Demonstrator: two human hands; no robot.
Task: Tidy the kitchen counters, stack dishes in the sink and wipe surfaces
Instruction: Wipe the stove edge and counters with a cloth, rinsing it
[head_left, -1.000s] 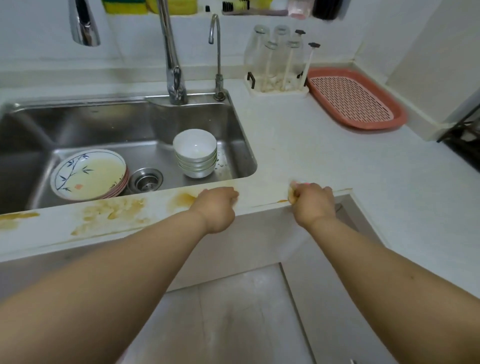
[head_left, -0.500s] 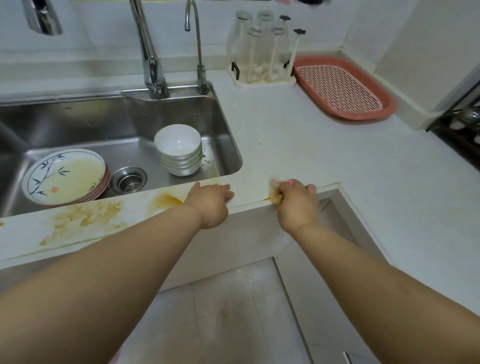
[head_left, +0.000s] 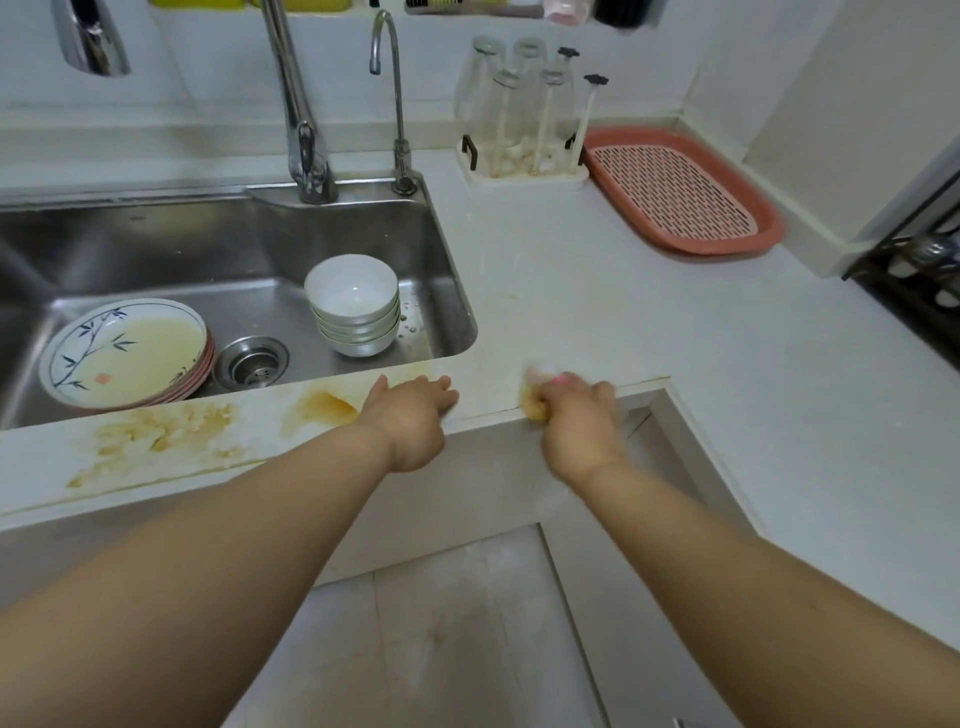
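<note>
the yellow sponge sits on the front edge of the counter, squeezed in the right hand, fingers curled tight round it. to wipe well, press down and rub toward the orange stains by the sink. the left hand rests on the edge, fingers bent, holding nothing.

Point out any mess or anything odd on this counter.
Brown-yellow stains smear the counter's front strip before the sink, with a darker patch beside the left hand. The right hand grips a stained cloth at the edge. Dishes are stacked in the sink; nothing looks broken.
</note>
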